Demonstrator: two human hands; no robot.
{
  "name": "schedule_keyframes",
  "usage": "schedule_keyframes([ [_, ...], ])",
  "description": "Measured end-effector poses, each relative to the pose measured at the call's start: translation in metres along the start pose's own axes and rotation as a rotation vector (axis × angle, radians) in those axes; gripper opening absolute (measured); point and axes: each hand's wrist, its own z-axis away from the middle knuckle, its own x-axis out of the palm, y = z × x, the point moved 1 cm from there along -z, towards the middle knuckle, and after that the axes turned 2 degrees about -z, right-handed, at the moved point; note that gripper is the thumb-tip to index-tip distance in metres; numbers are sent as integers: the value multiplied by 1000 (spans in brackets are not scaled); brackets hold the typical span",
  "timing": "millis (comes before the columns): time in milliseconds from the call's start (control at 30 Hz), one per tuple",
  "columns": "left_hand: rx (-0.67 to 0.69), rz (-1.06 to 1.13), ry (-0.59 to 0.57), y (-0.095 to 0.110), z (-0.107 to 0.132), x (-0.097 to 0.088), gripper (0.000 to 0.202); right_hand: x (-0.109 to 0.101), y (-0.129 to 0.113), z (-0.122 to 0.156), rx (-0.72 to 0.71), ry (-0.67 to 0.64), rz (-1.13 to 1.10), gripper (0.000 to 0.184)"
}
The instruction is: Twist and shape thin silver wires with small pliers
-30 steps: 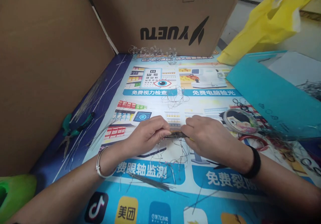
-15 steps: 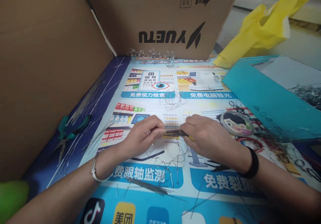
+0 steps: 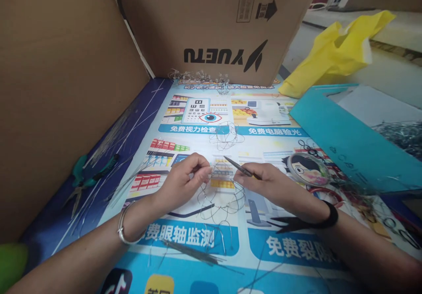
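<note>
My right hand (image 3: 263,179) is closed around dark needle-nose pliers (image 3: 238,165) with some yellow at the grip, their tip pointing up and left. My left hand (image 3: 189,175) is pinched at the fingertips on a thin wire, which is hard to make out. Just below and between the hands is a looped wire frame (image 3: 226,206) with curved petals and loose ends. A second wire frame (image 3: 227,135) of similar shape lies farther forward on the printed sheet. Close to my body lies a bundle of straight wires (image 3: 191,251).
Teal-handled pliers (image 3: 90,175) lie at the left among straight wires. Cardboard walls (image 3: 204,26) stand at the back and left, with small wire pieces (image 3: 198,76) at their foot. On the right are a round tape roll (image 3: 308,169), a blue box (image 3: 336,140) holding wire, and a yellow bag (image 3: 329,61).
The pliers have come away from my left fingertips and swung to point up and left. My hands are slightly farther apart. The view has shifted a little.
</note>
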Motion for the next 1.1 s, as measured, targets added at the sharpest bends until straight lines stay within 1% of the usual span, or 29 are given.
schedule_keyframes([
  [100, 4, -32, 9, 0, 1, 1, 12, 3, -1, -1, 2, 71, -82, 26],
  [233, 25, -59, 12, 0, 1, 2, 8, 6, -6, 0, -5, 119, -23, 24],
  [367, 16, -47, 7, 2, 0, 3, 5, 8, -8, 0, -14, 114, -3, 25],
  [500, 31, -56, -15, 3, 0, 4, 14, 9, -7, -1, -30, 105, -11, 25],
  [633, 60, -65, -48, 3, -1, 5, 11, 11, -10, -1, -29, 97, -41, 21],
  [867, 96, -178, -92, 4, -2, 5, 16, 16, -13, -1, -23, 108, -85, 19],
  [933, 96, -196, -81, 5, -1, 6, 16, 17, -13, -2, -22, 118, -106, 19],
  [1100, 118, -246, 7, 3, 3, 8, 11, 21, -14, -3, -50, 156, -133, 17],
])
